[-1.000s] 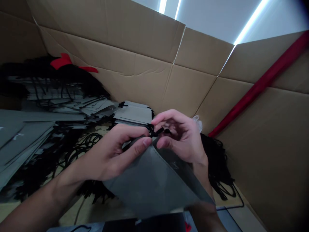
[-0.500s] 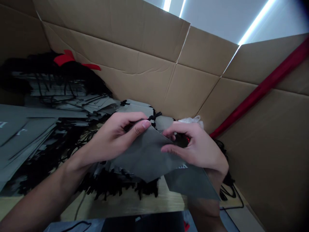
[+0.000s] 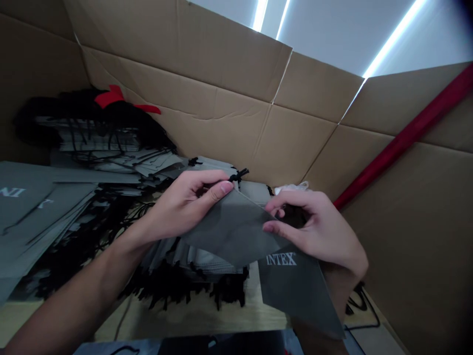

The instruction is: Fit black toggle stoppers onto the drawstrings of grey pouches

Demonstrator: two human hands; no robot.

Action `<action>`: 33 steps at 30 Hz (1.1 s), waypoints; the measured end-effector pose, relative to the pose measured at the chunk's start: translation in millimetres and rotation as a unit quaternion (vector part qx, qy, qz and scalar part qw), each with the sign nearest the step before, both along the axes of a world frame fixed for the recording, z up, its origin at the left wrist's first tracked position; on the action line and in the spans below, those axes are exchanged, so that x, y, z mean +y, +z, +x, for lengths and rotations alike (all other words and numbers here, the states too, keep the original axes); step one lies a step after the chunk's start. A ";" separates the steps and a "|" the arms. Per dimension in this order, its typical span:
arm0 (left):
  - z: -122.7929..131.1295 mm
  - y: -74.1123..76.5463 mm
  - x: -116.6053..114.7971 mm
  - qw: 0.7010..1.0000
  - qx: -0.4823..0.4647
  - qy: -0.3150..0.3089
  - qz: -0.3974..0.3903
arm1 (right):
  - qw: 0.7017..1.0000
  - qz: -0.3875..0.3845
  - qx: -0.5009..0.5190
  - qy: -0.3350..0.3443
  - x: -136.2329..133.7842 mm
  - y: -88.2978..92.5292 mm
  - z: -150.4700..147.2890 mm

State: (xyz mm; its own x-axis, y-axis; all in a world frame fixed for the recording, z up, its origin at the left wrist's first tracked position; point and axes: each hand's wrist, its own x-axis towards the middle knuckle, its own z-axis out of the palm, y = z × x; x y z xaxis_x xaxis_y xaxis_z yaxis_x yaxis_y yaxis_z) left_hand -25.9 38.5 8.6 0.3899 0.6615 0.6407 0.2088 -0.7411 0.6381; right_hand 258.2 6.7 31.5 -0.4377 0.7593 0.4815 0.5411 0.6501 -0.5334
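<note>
A grey pouch (image 3: 236,227) printed "INTEX" is held up between my two hands, its lower part hanging to the right. My left hand (image 3: 199,197) pinches its upper left corner, where a knotted black cord (image 3: 239,174) sticks out past the fingertips. Thumb and fingers of my right hand (image 3: 310,227) close on the pouch's upper edge, further right. Beneath the held pouch lies a stack of grey pouches (image 3: 207,259) with black cord ends along its front.
More grey pouches (image 3: 22,212) lie at the left, with a cord-covered pile (image 3: 99,133) and red strip (image 3: 111,97) behind. Cardboard walls (image 3: 221,108) surround the wooden table (image 3: 207,315). A red bar (image 3: 402,138) slants down at the right, near black cables (image 3: 364,308).
My right hand has moved right along the pouch's edge, away from my left hand. More of the hanging part and its printing now shows. The view has shifted slightly.
</note>
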 end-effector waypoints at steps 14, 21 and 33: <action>0.0 -20.7 38.4 0.980 0.040 -0.099 -0.170 | 0.967 0.070 0.097 -0.223 40.3 -6.6 13.0; -5.5 -22.5 49.9 0.975 -0.006 -0.066 -0.214 | 0.978 -0.041 0.086 -0.188 67.3 -18.2 22.6; -7.1 -25.1 58.3 0.968 -0.011 -0.038 -0.250 | 0.981 -0.054 0.043 -0.183 77.8 -25.0 16.7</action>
State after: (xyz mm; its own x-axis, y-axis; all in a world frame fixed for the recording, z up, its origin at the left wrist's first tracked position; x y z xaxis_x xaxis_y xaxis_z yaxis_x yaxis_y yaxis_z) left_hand -32.9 96.8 -16.5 0.4390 0.8610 0.2568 0.1491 -0.3517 0.9242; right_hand 274.9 84.5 6.6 -0.0873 0.9062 0.4137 0.6774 0.3585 -0.6424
